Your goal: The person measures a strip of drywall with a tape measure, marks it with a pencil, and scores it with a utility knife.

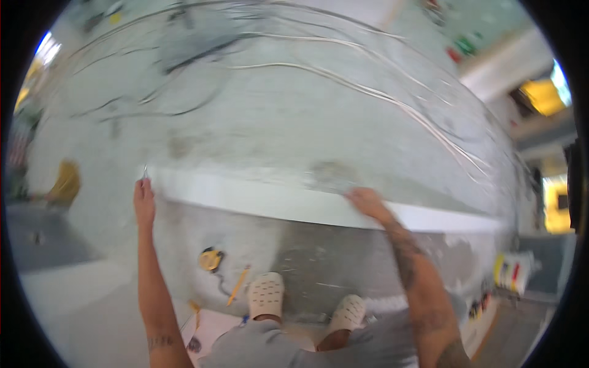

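A long white strip point(264, 197), like a narrow board or panel, lies across the floor in front of me. My left hand point(144, 199) is at its left end, fingers pinched round a thin silver pointed tool point(145, 172) whose exact kind is too blurred to tell. Over the strip's right half, my right hand point(368, 202) has its fingers curled at the far edge, seeming to grip it. Nearer my feet, a yellow and black tape measure point(211, 259) and a yellow pencil point(238, 285) rest on the floor.
Pale cables point(368, 92) run over the grey floor point(264, 129) beyond the strip. A dark grey sheet point(196, 40) lies at the far left. On the right stands a white bucket point(514, 272) with a coloured label. My cream clogs point(265, 294) are close behind the strip.
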The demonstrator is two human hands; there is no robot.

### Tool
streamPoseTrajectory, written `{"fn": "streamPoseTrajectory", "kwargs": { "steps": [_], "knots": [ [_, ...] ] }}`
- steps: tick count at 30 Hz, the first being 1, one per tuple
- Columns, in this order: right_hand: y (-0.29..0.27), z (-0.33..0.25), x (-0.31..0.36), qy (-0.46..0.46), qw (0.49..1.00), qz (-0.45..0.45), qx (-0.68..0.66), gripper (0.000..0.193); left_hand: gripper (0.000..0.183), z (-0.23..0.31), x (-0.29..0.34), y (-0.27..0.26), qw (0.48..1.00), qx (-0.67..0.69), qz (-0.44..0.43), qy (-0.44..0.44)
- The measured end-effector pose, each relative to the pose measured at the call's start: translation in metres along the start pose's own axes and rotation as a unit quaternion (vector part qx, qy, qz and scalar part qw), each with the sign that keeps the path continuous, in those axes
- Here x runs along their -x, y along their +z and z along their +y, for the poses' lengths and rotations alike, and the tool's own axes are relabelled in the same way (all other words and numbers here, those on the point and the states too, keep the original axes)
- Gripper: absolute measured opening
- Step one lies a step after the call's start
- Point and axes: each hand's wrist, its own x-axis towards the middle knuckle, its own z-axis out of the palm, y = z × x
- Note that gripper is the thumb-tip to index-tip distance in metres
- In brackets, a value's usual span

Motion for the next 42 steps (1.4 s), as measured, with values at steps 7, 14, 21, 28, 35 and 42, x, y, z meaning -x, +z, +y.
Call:
{"fn": "streamPoseTrajectory", "kwargs": {
  "steps": [7,14,21,28,35,42],
  "knots": [
    [0.029,-0.133,-0.05,-0.004,0.995,0.046,-0.084,0.049,0.062,0.112,0.08,0.056,0.939,-0.114,-0.189,0.266],
    [0.026,-0.119,-0.041,0.025,0.994,0.022,-0.106,0.047,0.097,0.126,0.082,0.097,0.877,-0.265,-0.298,0.269],
    [0.061,-0.097,-0.064,-0.122,0.982,0.111,-0.092,0.05,0.103,0.121,0.036,0.091,0.864,-0.266,-0.327,0.274],
    [0.018,-0.089,-0.009,0.058,0.987,0.072,-0.135,0.023,0.052,0.102,0.068,0.053,0.959,-0.144,-0.238,0.054],
    [0.094,-0.157,0.0,-0.171,0.973,0.115,-0.102,0.02,0.037,0.024,0.131,0.031,0.931,-0.246,-0.264,0.046],
    [0.116,-0.247,0.031,-0.2,0.946,-0.026,-0.252,0.02,0.021,0.041,0.202,0.027,0.958,-0.243,-0.137,0.061]
  ]
}}
